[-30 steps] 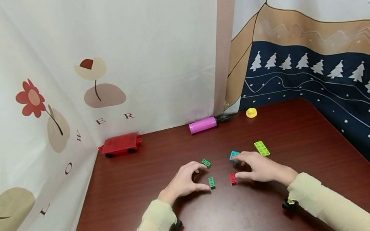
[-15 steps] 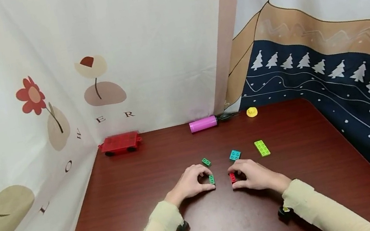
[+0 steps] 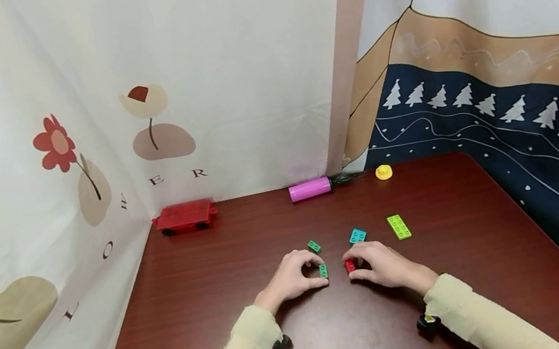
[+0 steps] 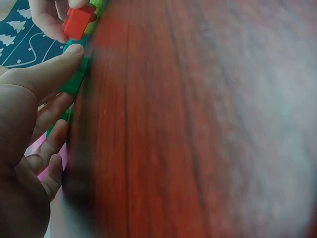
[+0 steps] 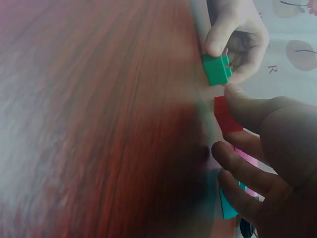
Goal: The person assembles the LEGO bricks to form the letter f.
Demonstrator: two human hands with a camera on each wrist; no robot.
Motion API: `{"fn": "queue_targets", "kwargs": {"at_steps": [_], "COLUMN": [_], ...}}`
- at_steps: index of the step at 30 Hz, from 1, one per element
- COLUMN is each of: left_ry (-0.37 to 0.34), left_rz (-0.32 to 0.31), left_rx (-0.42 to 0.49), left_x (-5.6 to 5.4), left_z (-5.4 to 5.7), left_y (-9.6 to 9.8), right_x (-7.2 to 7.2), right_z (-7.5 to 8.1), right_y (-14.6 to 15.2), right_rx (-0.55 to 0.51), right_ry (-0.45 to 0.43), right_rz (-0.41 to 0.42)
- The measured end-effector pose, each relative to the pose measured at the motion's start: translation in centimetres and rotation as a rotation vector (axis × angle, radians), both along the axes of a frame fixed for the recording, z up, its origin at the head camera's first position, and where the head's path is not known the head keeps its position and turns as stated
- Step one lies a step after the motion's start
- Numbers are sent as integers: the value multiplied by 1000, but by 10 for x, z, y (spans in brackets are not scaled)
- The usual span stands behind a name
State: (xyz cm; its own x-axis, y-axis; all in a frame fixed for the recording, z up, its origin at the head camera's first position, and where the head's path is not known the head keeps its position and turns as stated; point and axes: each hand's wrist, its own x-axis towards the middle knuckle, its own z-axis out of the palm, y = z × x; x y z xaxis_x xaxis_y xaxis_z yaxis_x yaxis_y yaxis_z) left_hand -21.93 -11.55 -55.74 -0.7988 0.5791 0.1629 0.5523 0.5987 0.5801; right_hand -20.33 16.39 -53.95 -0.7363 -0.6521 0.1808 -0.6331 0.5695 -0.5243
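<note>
My left hand pinches a small green toy brick between thumb and fingers, its studs facing up. Opposite it, my right hand holds a small red toy brick in the same way. A short gap separates the two bricks. In the left wrist view the red brick shows past my left thumb; in the right wrist view the green brick shows beyond my right thumb. A second green brick lies just behind my left hand, and a blue brick behind my right.
A lime green brick lies farther right on the brown table. Along the back edge are a red wheeled toy wagon, a purple cylinder and a yellow round piece. Printed curtains hang behind and at both sides.
Both hands have moved in from beside the bricks, and the fingers have closed on the green and the red one. The gap between these two bricks has narrowed slightly.
</note>
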Motion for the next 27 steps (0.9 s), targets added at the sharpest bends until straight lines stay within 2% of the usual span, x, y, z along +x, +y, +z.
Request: {"fn": "queue_targets", "kwargs": {"at_steps": [6, 10, 14, 18, 27], "left_ry": [16, 37, 33, 9, -10], "left_rz": [23, 24, 33, 45, 67], "left_rx": [5, 5, 13, 22, 34], "left_x": [-2, -5, -7, -9, -9], "left_z": [0, 0, 0, -1, -4], "left_y": [4, 6, 8, 10, 13], "right_x": [-4, -6, -8, -9, -8], "right_z": [0, 2, 2, -1, -12], "right_y": [-13, -21, -29, -36, -44], "right_rx": [-129, -195, -223, -253, -281], "right_ry": [56, 51, 17, -10, 18], "right_rz": [-7, -38, -68, -64, -35]}}
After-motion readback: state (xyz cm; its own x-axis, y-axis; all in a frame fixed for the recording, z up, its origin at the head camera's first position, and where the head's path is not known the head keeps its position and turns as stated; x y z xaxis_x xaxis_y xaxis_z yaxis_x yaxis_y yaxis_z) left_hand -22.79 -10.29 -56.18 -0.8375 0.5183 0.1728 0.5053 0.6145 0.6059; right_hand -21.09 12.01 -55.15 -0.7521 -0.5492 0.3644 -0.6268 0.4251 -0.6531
